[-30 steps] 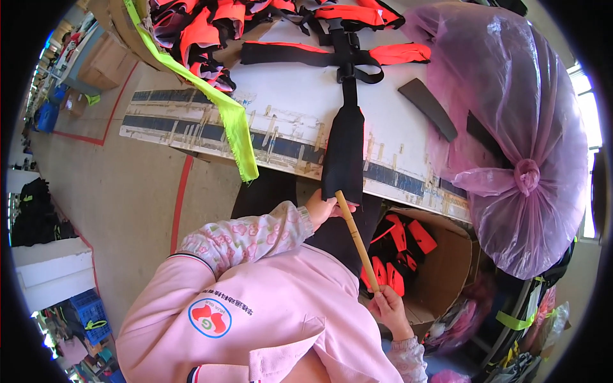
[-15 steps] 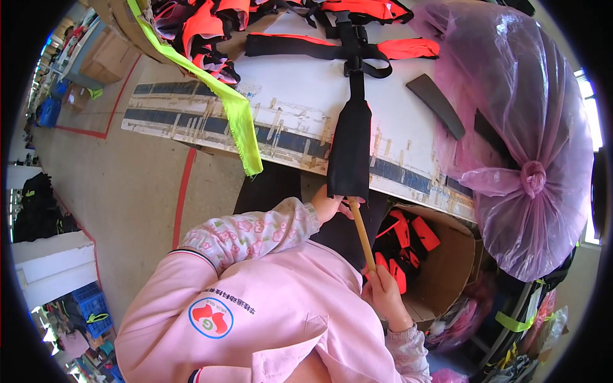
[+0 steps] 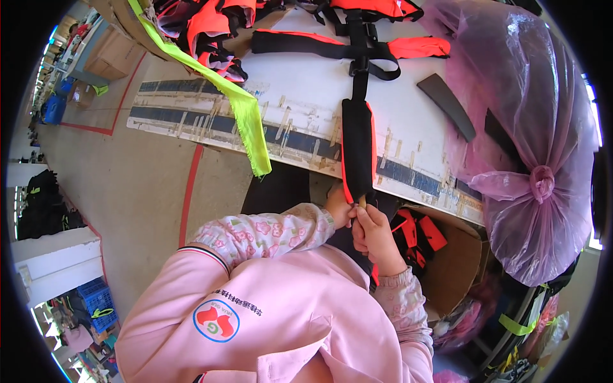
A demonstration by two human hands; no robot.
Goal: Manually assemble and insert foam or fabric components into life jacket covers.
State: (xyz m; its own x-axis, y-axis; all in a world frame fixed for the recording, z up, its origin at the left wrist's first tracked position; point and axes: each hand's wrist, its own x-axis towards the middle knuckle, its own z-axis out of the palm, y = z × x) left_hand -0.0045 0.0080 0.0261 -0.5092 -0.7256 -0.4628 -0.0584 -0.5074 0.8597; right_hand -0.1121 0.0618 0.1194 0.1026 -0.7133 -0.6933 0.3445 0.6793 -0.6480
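Note:
A black fabric sleeve with orange edges (image 3: 359,143) hangs over the table's near edge, joined at its far end to black webbing with buckles (image 3: 359,66). At its lower end my left hand (image 3: 338,203) is closed, pinching the fabric's mouth. My right hand (image 3: 377,237) is closed in a fist just right of it, its thumb against the sleeve's end. Only a short bit of a wooden stick (image 3: 363,201) shows above the right fist. The rest of the stick is hidden by the hand and the fabric.
Orange and black fabric pieces (image 3: 207,29) are heaped at the table's far left. A yellow-green strip (image 3: 246,115) hangs over the edge. At right lie a dark curved pad (image 3: 447,105) and a tied pink plastic bag (image 3: 511,96). A cardboard box (image 3: 456,268) holds orange pieces.
My right hand has moved up to the sleeve's end, and most of the stick's length no longer shows. The sleeve has turned and narrowed, showing orange along both edges.

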